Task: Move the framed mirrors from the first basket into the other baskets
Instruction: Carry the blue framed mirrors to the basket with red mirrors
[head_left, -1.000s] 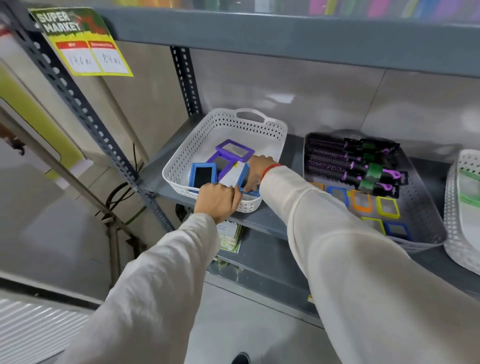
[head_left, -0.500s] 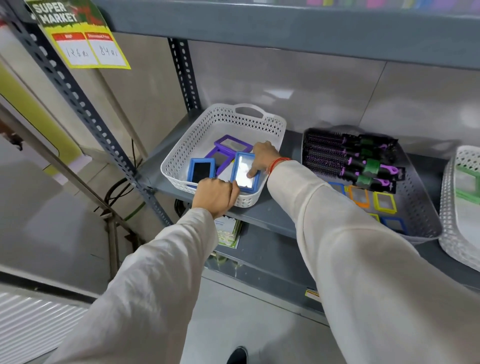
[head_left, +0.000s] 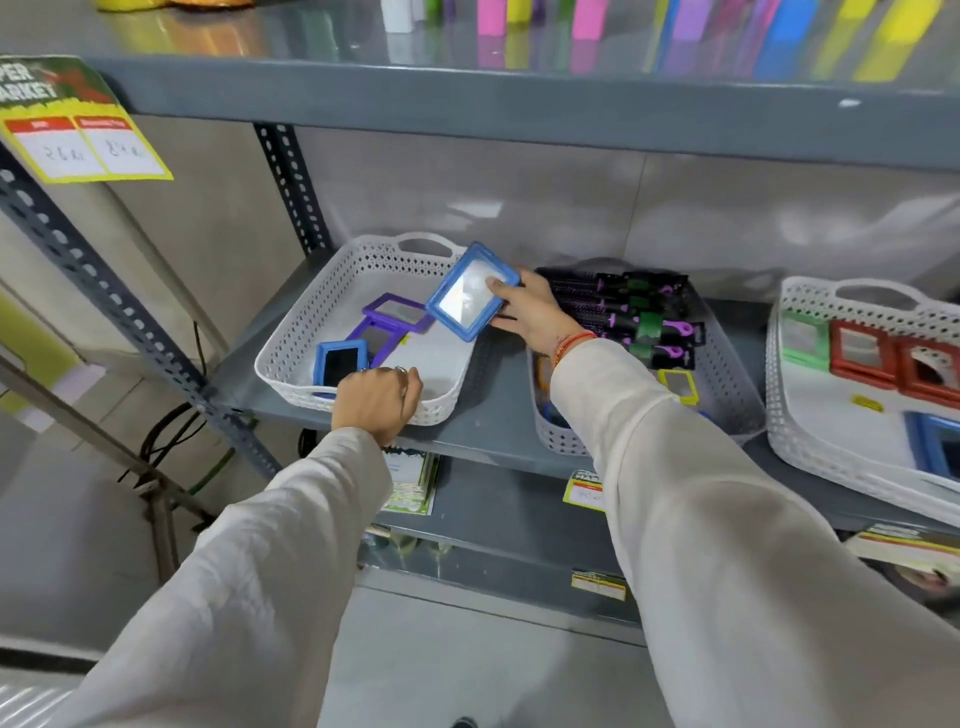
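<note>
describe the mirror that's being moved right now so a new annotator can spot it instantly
On the middle shelf, look at the left white basket. Above its far right corner, the right hand holds a blue-framed mirror tilted in the air. The other blue-framed mirror and the two purple ones lie inside the basket.

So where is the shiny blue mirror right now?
In the head view, the blue mirror is in the right hand, lifted over the right edge of the left basket, beside the hairbrushes.

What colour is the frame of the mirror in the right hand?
Blue, seen in the head view: mirror, right hand.
</note>
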